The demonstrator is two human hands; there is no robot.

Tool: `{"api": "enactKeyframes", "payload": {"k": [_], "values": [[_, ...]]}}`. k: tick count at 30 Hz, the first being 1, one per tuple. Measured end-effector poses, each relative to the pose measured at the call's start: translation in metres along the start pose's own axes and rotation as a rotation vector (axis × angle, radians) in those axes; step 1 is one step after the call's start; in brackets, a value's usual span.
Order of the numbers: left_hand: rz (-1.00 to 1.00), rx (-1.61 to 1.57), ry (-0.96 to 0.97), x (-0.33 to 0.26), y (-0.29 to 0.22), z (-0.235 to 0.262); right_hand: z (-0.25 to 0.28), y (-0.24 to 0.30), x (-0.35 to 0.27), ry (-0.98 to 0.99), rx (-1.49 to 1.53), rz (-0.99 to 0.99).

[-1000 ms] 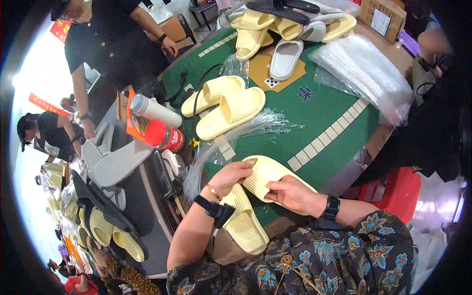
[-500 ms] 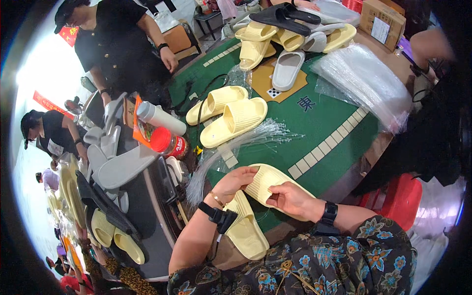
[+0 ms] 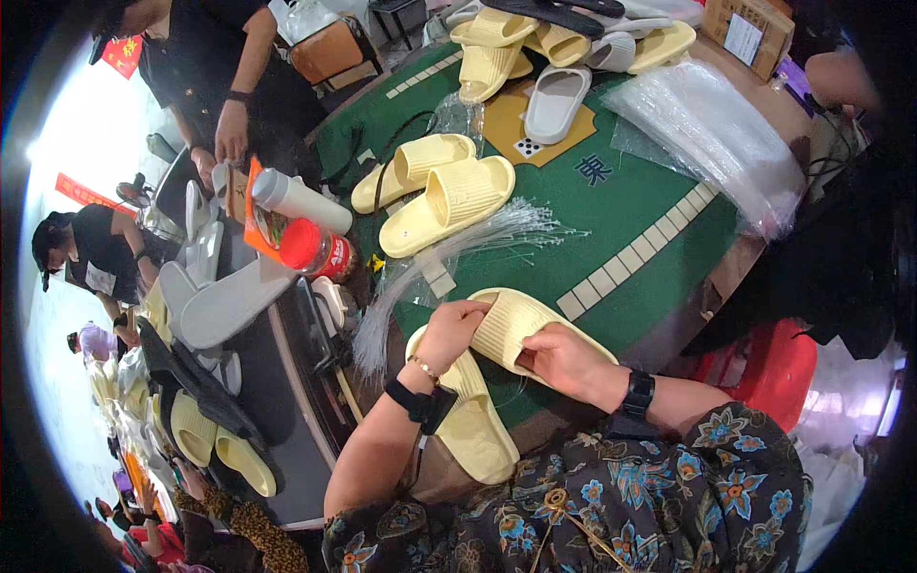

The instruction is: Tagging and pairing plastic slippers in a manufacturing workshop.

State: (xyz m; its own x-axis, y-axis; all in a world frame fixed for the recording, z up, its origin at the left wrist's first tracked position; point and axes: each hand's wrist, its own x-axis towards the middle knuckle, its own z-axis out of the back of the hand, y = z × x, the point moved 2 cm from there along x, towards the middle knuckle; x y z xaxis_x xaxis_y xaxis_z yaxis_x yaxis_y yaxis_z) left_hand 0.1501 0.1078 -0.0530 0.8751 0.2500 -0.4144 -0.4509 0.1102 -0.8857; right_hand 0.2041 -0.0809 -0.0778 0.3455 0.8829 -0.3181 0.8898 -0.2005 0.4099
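Note:
A pale yellow slide slipper [image 3: 506, 323] with a ribbed strap lies between my hands at the near edge of the green table. My left hand [image 3: 453, 336] is closed on the strap's left side, its fingertips bent over the edge. My right hand [image 3: 568, 361] grips the strap's right side at the foot opening, its thumb on top; some of its fingers are hidden. Under my left wrist lies a second yellow slipper [image 3: 479, 441], sole down, partly covered by that hand. Just beyond, a bundle of thin clear plastic fasteners [image 3: 506, 229] fans out beside another pair of yellow slippers [image 3: 449, 205].
Clear plastic bags [image 3: 712, 129] are stacked at the right, near a cardboard box [image 3: 747, 38]. More slippers [image 3: 559, 100] pile up at the back. To the left stand a red-lidded jar [image 3: 315, 248] and a white bottle [image 3: 304, 201]. Co-workers [image 3: 205, 76] handle grey slippers at the left.
The view has shifted slightly, so the table things sit higher. My left hand has turned, its fingers more curled over the strap's edge. My right hand still holds the other side.

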Motion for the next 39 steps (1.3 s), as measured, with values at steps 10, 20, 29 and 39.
{"api": "enactKeyframes", "payload": {"k": [10, 20, 29, 39], "values": [[-0.26, 0.548, -0.363, -0.012, -0.019, 0.017, -0.014, 0.006, -0.005, -0.076, -0.01, 0.005], [-0.099, 0.356, 0.077, -0.002, -0.016, 0.009, -0.011, 0.003, -0.003, 0.031, 0.111, -0.041], [0.098, 0.393, 0.063, 0.001, -0.008, 0.011, -0.011, 0.018, -0.024, -0.075, -0.068, -0.067], [0.103, 0.429, 0.022, 0.001, -0.005, 0.012, -0.003, 0.046, -0.062, -0.212, -0.294, -0.045]]}}
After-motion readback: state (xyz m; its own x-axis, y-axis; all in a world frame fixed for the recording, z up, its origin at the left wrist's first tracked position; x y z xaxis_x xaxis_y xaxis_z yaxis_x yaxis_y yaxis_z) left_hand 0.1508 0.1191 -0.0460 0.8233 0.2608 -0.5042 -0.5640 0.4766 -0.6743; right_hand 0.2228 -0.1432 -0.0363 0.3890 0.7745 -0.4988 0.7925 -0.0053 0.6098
